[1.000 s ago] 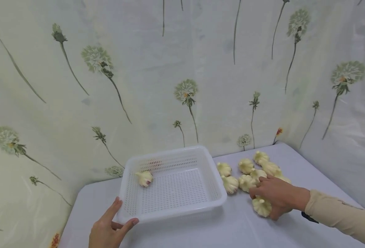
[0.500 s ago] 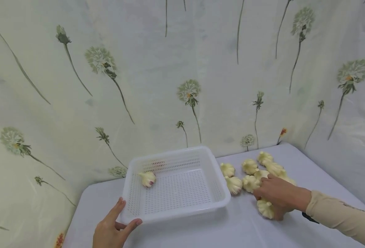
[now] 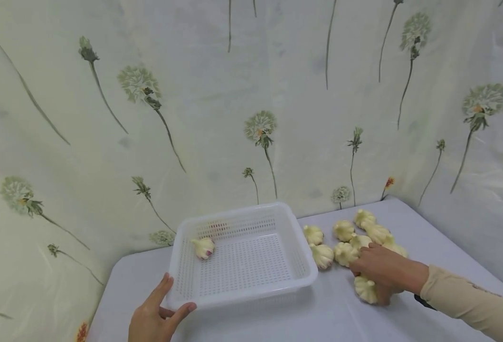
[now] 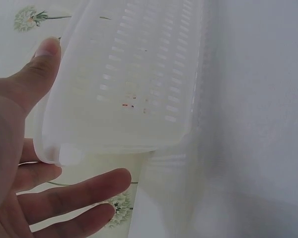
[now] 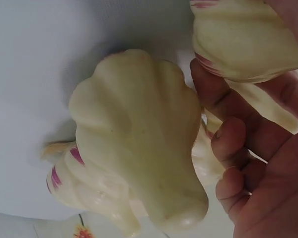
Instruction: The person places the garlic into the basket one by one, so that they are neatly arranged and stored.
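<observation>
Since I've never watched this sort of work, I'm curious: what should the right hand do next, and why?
I'd say the right hand should lift the garlic bulb it holds toward the white basket. That seems sensible: the left hand holds the basket's near-left corner, and just one other bulb lies inside, leaving plenty of room.

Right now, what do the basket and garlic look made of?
The white basket looks like plastic: smooth, slightly see-through, with neat slots. The garlic bulbs could be moulded plastic or foam, since their surface looks smooth and waxy; I can't be sure.
</observation>
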Available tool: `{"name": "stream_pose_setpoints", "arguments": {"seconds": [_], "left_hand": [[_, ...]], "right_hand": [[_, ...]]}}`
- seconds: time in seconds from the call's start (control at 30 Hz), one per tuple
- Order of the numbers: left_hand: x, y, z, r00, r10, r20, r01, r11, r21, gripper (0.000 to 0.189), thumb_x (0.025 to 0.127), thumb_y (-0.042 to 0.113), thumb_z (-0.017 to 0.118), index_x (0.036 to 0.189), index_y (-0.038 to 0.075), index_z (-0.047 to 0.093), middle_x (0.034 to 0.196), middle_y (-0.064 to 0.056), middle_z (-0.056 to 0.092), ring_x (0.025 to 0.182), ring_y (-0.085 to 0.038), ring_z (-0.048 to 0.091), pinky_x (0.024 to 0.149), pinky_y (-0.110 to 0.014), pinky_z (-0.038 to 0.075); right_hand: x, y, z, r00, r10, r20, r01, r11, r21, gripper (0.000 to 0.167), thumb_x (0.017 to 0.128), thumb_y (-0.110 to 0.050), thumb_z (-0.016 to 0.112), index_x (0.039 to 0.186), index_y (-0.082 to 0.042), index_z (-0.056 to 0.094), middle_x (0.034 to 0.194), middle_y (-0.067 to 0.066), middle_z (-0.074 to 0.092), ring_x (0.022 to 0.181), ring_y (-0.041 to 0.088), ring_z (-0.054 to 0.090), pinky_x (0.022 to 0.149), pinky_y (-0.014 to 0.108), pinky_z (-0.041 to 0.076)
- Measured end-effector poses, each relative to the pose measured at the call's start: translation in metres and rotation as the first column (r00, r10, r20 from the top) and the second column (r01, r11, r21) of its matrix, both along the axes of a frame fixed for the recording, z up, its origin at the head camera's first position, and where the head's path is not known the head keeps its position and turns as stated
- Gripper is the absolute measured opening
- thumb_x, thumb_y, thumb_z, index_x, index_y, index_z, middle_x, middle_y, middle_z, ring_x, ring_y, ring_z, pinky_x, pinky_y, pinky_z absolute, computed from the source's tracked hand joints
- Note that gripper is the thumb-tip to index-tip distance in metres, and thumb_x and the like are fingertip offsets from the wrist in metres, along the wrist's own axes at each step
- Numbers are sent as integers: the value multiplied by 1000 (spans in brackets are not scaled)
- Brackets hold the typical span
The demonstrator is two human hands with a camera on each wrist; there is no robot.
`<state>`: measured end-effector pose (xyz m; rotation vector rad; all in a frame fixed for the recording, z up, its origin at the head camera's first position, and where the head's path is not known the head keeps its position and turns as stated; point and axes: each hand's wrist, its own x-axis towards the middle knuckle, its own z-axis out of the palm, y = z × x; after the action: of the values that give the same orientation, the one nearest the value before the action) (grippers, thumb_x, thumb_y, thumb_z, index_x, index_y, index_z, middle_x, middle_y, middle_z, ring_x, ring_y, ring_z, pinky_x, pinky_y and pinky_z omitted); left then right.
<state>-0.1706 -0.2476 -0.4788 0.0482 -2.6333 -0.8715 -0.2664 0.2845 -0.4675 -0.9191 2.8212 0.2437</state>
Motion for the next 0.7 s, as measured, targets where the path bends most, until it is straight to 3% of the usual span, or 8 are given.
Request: {"name": "stream_pose_setpoints", "arguments": {"seconds": [0.43, 0.7], "left_hand": [[-1, -2, 0, 1000, 4, -24, -4, 1000, -3, 87, 74, 44, 96, 143, 0, 65, 149, -16, 62, 56, -1, 68, 53, -20, 51], [0, -1, -3, 997, -14, -82, 16, 1000, 17, 85, 74, 42, 96, 141, 0, 66, 148, -17, 63, 57, -2, 70, 53, -17, 51]], "right_hand": [[2, -5, -2, 997, 58, -43, -57, 998, 16, 48, 43, -37, 106, 79, -31, 74, 74, -17, 58, 73, 11, 49, 71, 37, 37], [6, -18, 25, 994, 99, -52, -97, 995, 32, 50, 37, -40, 106, 71, -34, 69, 66, -18, 55, 65, 8, 46, 66, 34, 37]]}}
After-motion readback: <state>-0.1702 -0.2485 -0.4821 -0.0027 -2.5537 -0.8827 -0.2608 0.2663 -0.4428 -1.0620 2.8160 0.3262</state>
